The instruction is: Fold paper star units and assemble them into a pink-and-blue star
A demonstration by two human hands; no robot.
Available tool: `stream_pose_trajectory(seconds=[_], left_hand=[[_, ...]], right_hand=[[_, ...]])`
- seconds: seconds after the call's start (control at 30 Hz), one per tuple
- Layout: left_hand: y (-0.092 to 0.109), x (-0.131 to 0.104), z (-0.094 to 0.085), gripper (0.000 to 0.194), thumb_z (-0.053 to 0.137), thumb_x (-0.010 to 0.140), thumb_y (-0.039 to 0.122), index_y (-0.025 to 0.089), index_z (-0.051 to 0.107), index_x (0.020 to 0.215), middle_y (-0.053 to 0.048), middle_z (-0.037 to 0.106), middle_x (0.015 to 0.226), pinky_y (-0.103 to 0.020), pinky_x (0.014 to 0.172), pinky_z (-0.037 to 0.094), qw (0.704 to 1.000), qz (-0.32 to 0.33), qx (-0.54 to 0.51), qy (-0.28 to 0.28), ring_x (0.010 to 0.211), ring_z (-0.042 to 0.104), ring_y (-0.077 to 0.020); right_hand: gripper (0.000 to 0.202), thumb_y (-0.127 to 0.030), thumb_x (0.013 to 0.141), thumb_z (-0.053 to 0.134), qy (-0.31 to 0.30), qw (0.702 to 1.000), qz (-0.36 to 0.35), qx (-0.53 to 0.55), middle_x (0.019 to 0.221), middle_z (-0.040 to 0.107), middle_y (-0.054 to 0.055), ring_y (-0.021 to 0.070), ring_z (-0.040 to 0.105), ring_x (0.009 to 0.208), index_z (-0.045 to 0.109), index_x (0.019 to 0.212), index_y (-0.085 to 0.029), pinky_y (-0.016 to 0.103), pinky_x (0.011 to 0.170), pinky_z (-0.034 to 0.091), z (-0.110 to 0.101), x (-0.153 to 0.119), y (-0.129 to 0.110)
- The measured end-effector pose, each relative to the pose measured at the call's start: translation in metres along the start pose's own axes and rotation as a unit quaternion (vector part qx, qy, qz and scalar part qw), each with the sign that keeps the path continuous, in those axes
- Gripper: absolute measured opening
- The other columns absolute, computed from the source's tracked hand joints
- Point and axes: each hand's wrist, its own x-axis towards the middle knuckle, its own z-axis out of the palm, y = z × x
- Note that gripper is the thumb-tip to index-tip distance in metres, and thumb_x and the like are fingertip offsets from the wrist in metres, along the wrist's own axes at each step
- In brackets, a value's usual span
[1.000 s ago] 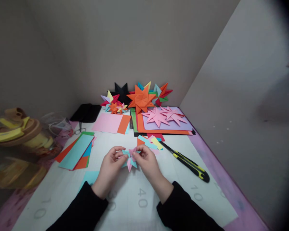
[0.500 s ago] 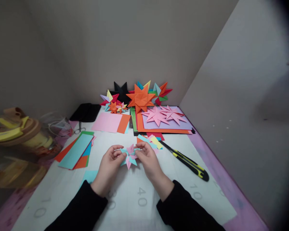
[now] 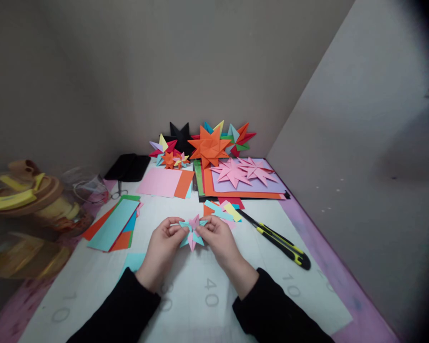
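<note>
Pink-and-aqua paper star (image 3: 192, 242) sits between my 2 hands above the white mat (image 3: 243, 314): the left hand (image 3: 165, 245) pinches its left side, the right hand (image 3: 219, 240) its right. I'd worry that uneven pulling could loosen the folds or crease a point. Farther right, the utility knife (image 3: 279, 244) touches or nearly touches the paper scraps (image 3: 219, 211); a careless reach there could risk a cut if its blade is exposed.

- Pink table (image 3: 359, 305), largely under a white mat (image 3: 193, 305)
- At right: cutter (image 3: 279, 242)
- In the middle: scraps (image 3: 218, 209)
- At left: strips (image 3: 114, 226), scissors (image 3: 119, 186), black case (image 3: 127, 167)
</note>
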Motion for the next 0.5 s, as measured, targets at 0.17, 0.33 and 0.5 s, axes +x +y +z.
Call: stream_pose_trajectory(seconds=[0.17,0.33,0.5], left_hand=[[0.0031,-0.0007,-0.0006,0.028,0.071,0.069,0.028,0.018,0.054,0.088,0.008,0.052,0.055,-0.017,0.055,0.035,0.998,0.023,0.066,-0.011,0.053,0.047,-0.0072],[0.0059,-0.0021,0.0000,0.022,0.070,0.069,0.027,0.017,0.054,0.080,0.004,0.057,0.067,-0.019,0.058,0.038,0.990,0.066,0.122,0.006,0.062,0.052,-0.0095],[0.0059,-0.0039,0.0021,0.018,0.069,0.070,0.025,0.017,0.053,0.074,0.005,0.055,0.065,-0.019,0.059,0.039,0.988,0.084,0.128,0.015,0.063,0.051,-0.0096]], right_hand=[[0.023,-0.031,0.066,0.071,0.008,0.998,-0.046,-0.053,0.057,0.052,-0.006,0.0080,0.042,0.047,0.056,0.080,-0.019,0.021,0.045,0.030,0.0007,-0.0014,-0.0003],[0.014,-0.027,0.070,0.067,0.019,0.989,-0.110,-0.102,0.073,0.057,-0.002,0.0116,0.051,0.061,0.056,0.072,-0.019,0.024,0.055,0.040,-0.0007,-0.0026,0.0013],[0.014,-0.022,0.069,0.066,0.050,0.985,-0.138,-0.088,0.093,0.061,0.004,0.0191,0.058,0.087,0.053,0.067,-0.019,0.030,0.071,0.045,-0.0001,-0.0031,0.0025]])
